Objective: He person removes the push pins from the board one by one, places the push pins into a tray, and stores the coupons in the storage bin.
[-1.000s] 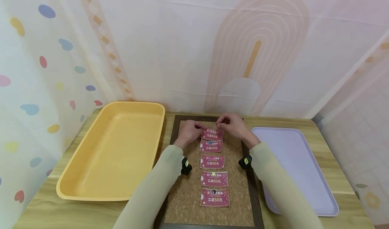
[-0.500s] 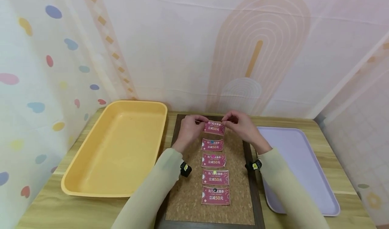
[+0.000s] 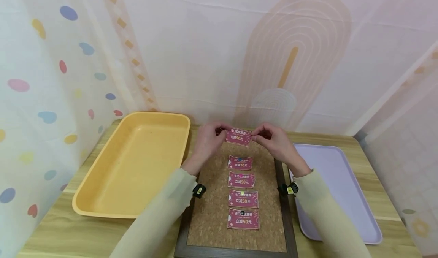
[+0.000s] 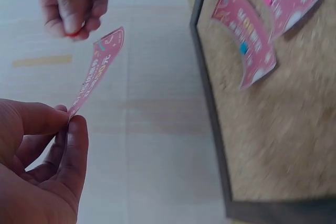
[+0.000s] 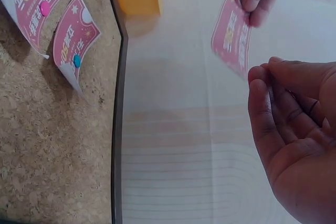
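My left hand [image 3: 208, 141] pinches a pink paper coupon [image 3: 238, 137] by its left end, holding it up above the far edge of a framed cork board [image 3: 212, 223]. In the left wrist view the coupon's free end bends upward. My right hand [image 3: 278, 143] is beside the coupon's right edge; thumb and fingertips pinch a small red push pin [image 4: 75, 33], mostly hidden by the fingers. Below, several matching coupons are fixed in a column on the cork, the top one [image 3: 240, 163] with a blue push pin [image 4: 243, 48], the one under it with a pink push pin [image 5: 44, 8].
A deep yellow tray [image 3: 76, 197] stands left of the board on the wooden table [image 3: 51, 235]. To the right lies a shallow lilac tray [image 3: 345, 189], partly under the right forearm. A patterned curtain [image 3: 205, 60] hangs close behind the board.
Both hands have moved away from me and up with the coupon, from just above the blue-pinned one to the board's far edge. The right fingertips have come to the coupon's right edge.
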A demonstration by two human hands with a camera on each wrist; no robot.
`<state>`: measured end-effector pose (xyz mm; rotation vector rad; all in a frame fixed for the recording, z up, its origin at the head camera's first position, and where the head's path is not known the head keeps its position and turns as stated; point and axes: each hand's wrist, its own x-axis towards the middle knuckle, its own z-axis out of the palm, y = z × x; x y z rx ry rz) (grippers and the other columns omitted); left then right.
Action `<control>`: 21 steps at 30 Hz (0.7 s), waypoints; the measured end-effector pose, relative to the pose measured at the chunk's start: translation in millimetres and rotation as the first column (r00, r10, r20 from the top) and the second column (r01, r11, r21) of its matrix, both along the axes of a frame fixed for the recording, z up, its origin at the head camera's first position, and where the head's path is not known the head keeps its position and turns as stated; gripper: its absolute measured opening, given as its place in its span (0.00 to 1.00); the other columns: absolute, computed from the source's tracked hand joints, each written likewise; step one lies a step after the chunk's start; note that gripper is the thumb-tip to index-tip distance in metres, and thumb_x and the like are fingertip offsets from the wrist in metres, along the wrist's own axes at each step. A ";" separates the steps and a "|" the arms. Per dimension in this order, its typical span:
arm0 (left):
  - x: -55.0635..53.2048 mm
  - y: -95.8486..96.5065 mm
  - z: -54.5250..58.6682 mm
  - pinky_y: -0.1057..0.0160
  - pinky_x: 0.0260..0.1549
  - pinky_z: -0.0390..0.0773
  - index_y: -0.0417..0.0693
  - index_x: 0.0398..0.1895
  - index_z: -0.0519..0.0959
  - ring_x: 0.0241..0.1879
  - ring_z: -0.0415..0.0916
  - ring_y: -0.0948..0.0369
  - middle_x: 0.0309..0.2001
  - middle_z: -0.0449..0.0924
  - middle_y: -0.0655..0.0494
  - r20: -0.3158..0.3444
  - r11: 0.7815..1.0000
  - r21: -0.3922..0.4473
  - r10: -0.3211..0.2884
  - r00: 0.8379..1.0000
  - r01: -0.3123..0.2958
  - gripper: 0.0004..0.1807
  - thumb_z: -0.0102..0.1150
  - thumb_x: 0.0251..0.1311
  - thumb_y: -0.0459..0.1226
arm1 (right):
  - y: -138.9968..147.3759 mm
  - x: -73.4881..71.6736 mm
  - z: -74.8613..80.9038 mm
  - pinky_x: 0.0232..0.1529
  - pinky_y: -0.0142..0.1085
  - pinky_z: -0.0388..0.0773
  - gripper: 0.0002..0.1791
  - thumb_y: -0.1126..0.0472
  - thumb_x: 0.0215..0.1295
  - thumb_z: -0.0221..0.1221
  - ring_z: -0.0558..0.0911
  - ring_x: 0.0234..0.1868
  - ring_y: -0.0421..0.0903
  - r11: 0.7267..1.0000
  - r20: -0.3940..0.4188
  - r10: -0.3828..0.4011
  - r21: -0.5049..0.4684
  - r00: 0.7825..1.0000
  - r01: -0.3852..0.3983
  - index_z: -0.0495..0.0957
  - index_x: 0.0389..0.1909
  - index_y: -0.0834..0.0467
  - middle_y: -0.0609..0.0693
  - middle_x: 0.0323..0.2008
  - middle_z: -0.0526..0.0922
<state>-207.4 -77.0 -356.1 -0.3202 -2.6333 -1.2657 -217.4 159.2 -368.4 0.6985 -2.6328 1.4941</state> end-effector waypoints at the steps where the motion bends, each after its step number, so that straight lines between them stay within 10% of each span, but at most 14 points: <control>1: 0.8 -3.7 3.0 0.54 0.40 0.80 0.41 0.47 0.89 0.40 0.81 0.54 0.45 0.88 0.46 -0.010 1.000 -0.010 -0.001 1.000 0.001 0.12 0.57 0.69 0.32 | 0.4 0.6 0.7 0.31 0.34 0.71 0.04 0.65 0.73 0.62 0.74 0.30 0.46 1.000 -0.003 -0.001 0.000 1.000 0.001 0.82 0.43 0.61 0.54 0.38 0.85; 21: 0.2 -81.2 17.1 0.59 0.33 0.76 0.40 0.51 0.87 0.41 0.79 0.51 0.50 0.86 0.43 0.076 0.998 -0.065 -0.016 0.997 0.021 0.13 0.55 0.70 0.31 | 54.5 1.0 -9.6 0.37 0.31 0.75 0.06 0.65 0.73 0.62 0.80 0.37 0.41 0.998 0.020 -0.070 0.005 0.997 0.070 0.81 0.45 0.64 0.60 0.42 0.85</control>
